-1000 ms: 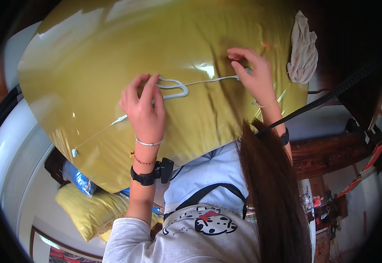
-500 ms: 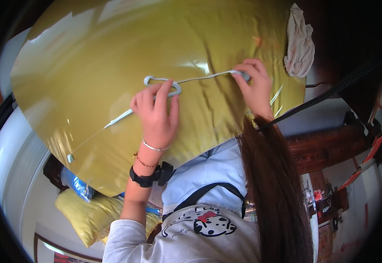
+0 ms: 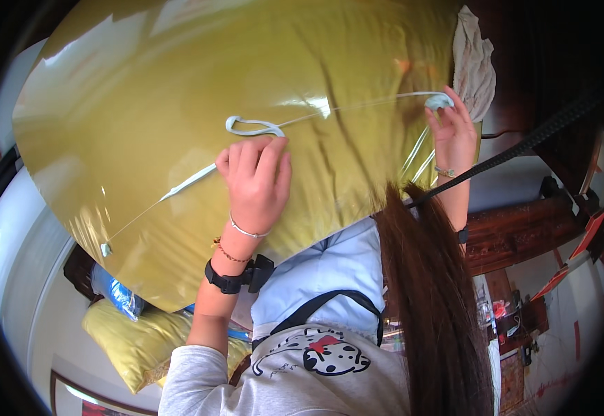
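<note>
Pale blue stretchy clay (image 3: 250, 125) lies across the yellow sheet, with a curled loop just beyond my left hand. My left hand (image 3: 255, 182) rests on this clay, fingers bent down over it; their tips are partly hidden. A tapered strip of clay (image 3: 190, 182) runs out from under the hand toward the lower left, thinning to a thread that ends at a small clay blob (image 3: 106, 248). My right hand (image 3: 454, 132), at the far right of the sheet, pinches a clay lump (image 3: 439, 102) between its fingers. From this lump a very thin strand spans back to the loop.
The glossy yellow sheet (image 3: 177, 90) covers the table. A crumpled whitish cloth (image 3: 474, 66) lies beside my right hand. Long hair (image 3: 430, 298) and a black cord (image 3: 517, 156) hang at the right. A yellow cushion (image 3: 135, 340) sits below the table's left edge.
My right hand has moved right and away, toward the cloth, drawing the clay strand longer and thinner. My left hand has come slightly nearer, leaving more of the loop uncovered.
</note>
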Demonstrator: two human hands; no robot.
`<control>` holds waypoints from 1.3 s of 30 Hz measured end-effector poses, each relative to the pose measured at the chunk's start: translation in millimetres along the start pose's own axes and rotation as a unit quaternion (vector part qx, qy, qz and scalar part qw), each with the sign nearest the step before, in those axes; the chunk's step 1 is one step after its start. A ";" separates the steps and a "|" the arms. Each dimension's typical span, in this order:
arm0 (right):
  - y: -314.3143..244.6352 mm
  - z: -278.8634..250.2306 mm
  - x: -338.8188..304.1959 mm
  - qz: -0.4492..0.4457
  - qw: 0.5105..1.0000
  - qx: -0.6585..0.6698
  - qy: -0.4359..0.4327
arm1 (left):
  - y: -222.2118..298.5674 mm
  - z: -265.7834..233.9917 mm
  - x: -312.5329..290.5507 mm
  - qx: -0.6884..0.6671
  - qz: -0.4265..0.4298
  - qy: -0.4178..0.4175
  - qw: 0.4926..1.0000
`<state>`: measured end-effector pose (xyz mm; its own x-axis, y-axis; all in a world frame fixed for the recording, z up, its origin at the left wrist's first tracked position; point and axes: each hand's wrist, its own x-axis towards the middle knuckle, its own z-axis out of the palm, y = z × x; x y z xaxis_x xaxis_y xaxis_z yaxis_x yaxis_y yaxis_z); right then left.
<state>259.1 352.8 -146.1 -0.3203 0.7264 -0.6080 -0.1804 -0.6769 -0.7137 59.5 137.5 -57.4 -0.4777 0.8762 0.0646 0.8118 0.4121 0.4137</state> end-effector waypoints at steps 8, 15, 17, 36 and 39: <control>17.2 -5.2 3.1 -0.269 0.849 -0.453 -0.039 | 3.2 -1.2 -1.8 -0.011 -0.005 -0.012 1.000; 39.9 41.8 6.3 -0.306 0.851 -0.426 0.027 | 14.0 -11.3 -2.5 -0.006 -0.004 -0.015 1.000; 44.3 37.3 14.0 -0.308 0.850 -0.427 0.020 | 16.0 -10.4 -5.2 -0.016 0.000 -0.014 1.000; 60.4 34.1 -10.3 -0.330 0.848 -0.414 0.029 | 29.7 6.3 -28.5 -0.101 0.026 -0.051 0.993; 69.8 20.8 -13.9 -0.315 0.862 -0.396 0.030 | 30.4 7.5 -33.2 -0.103 0.026 -0.047 0.993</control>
<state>231.6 293.0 -180.2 -0.3389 0.9408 -0.0120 0.3981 0.1318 -0.9078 102.6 122.9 -53.8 -0.3960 0.9182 0.0103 0.7441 0.3143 0.5896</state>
